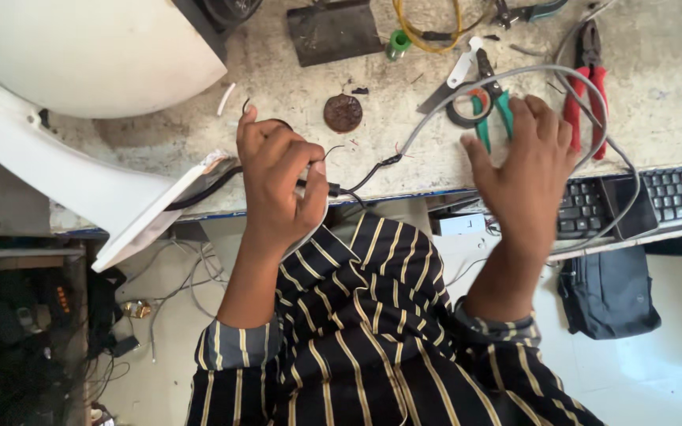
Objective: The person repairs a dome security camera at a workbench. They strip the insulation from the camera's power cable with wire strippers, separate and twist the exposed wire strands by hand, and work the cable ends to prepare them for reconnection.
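My left hand [278, 177] is closed around a black cable [361, 183] at the front edge of the workbench, with a thin bare wire end curling up above the fingers. The black cable joins a grey cable [436, 112] that loops to the right. My right hand [524, 170] hovers with fingers spread over the bench edge, right beside green-handled pliers [492, 101] and a roll of black tape [462, 109]. It holds nothing.
A white curved plastic housing [65, 102] fills the left. Red-handled pliers [586, 87], a round brown disc [343, 113], a dark metal plate [333, 31] and yellow wire [428, 28] lie on the bench [294, 95]. A keyboard [672, 197] sits at right, a black bag [609, 292] below.
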`<state>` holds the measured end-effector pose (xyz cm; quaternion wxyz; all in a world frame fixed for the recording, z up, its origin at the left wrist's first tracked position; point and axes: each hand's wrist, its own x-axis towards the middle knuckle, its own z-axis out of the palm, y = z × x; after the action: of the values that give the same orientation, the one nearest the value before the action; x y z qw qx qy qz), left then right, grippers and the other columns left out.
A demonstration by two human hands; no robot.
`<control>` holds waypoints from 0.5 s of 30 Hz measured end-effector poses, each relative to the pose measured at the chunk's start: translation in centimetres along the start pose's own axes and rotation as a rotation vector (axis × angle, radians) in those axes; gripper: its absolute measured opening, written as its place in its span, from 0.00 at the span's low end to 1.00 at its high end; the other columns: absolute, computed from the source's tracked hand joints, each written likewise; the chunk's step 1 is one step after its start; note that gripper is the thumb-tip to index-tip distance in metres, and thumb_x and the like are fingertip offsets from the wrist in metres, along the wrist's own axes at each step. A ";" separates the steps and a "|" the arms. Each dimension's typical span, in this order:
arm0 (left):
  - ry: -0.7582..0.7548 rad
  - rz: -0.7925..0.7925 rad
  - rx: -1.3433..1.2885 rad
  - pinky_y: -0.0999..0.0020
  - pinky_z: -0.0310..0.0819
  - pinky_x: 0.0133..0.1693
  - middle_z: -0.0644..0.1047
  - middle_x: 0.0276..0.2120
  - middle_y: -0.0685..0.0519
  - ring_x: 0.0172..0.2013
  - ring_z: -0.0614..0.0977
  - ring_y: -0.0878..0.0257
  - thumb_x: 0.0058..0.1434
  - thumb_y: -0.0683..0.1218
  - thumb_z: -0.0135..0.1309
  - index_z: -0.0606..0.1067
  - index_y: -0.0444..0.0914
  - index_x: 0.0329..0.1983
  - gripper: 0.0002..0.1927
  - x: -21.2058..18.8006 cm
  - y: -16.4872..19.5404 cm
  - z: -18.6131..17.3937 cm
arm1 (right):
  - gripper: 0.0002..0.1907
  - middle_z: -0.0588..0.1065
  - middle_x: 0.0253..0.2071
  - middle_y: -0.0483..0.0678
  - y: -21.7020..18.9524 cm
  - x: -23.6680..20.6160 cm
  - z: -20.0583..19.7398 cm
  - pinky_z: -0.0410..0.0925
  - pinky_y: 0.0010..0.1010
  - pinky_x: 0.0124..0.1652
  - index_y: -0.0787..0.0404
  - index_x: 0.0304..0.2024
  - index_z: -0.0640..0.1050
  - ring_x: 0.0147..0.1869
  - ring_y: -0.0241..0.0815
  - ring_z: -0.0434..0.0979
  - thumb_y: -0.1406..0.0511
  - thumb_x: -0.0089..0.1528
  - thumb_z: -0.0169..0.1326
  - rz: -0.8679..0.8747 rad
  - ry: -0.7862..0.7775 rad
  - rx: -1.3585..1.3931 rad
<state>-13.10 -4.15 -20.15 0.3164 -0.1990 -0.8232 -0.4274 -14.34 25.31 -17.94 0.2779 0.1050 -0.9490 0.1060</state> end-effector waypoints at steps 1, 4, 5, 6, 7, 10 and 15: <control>0.001 0.005 0.006 0.43 0.48 0.72 0.73 0.33 0.50 0.47 0.73 0.50 0.57 0.40 0.54 0.75 0.37 0.34 0.02 0.0 -0.2 0.1 | 0.32 0.73 0.59 0.63 1.1 0.2 0.3 0.62 0.54 0.54 0.69 0.59 0.73 0.60 0.66 0.69 0.57 0.60 0.66 -0.009 -0.047 -0.008; -0.001 -0.012 -0.004 0.42 0.49 0.72 0.73 0.33 0.50 0.47 0.73 0.49 0.57 0.40 0.54 0.75 0.37 0.34 0.03 -0.1 -0.4 0.0 | 0.34 0.71 0.58 0.64 3.2 1.0 1.3 0.63 0.55 0.60 0.74 0.64 0.70 0.60 0.66 0.68 0.60 0.62 0.61 -0.009 -0.153 0.018; 0.004 -0.008 -0.001 0.42 0.48 0.72 0.73 0.34 0.50 0.48 0.73 0.49 0.57 0.40 0.54 0.75 0.37 0.35 0.03 -0.1 -0.3 -0.1 | 0.32 0.71 0.57 0.64 3.4 1.4 1.9 0.63 0.55 0.64 0.76 0.67 0.68 0.60 0.66 0.68 0.61 0.66 0.58 -0.009 -0.179 0.036; 0.014 0.001 0.004 0.41 0.48 0.72 0.73 0.34 0.49 0.48 0.73 0.49 0.58 0.40 0.54 0.75 0.37 0.36 0.03 0.1 -0.2 -0.1 | 0.33 0.71 0.55 0.66 3.5 1.7 2.5 0.63 0.55 0.61 0.77 0.66 0.69 0.59 0.67 0.68 0.61 0.64 0.57 -0.018 -0.173 0.002; 0.024 0.014 0.010 0.41 0.47 0.73 0.73 0.35 0.49 0.49 0.73 0.48 0.58 0.40 0.53 0.75 0.37 0.36 0.04 0.3 -0.2 -0.2 | 0.33 0.71 0.54 0.69 3.5 1.9 3.0 0.63 0.55 0.59 0.79 0.65 0.69 0.57 0.69 0.68 0.61 0.63 0.56 -0.026 -0.163 -0.032; 0.034 -0.007 -0.027 0.39 0.47 0.72 0.73 0.35 0.49 0.47 0.73 0.49 0.57 0.40 0.52 0.74 0.36 0.36 0.04 0.7 0.0 -0.5 | 0.32 0.70 0.51 0.72 3.4 2.2 4.3 0.63 0.55 0.56 0.80 0.60 0.70 0.54 0.70 0.69 0.62 0.60 0.53 -0.001 -0.112 -0.110; 0.013 -0.022 -0.051 0.39 0.49 0.73 0.72 0.34 0.49 0.46 0.73 0.49 0.58 0.40 0.52 0.73 0.37 0.35 0.03 0.5 -0.3 -0.7 | 0.17 0.74 0.45 0.69 4.7 1.7 2.8 0.67 0.53 0.51 0.72 0.48 0.78 0.50 0.67 0.74 0.66 0.62 0.48 0.073 -0.130 -0.187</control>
<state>-13.35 -4.85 -19.65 0.3117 -0.1952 -0.8120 -0.4531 -18.37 28.85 -19.97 0.2203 0.0504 -0.9739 0.0200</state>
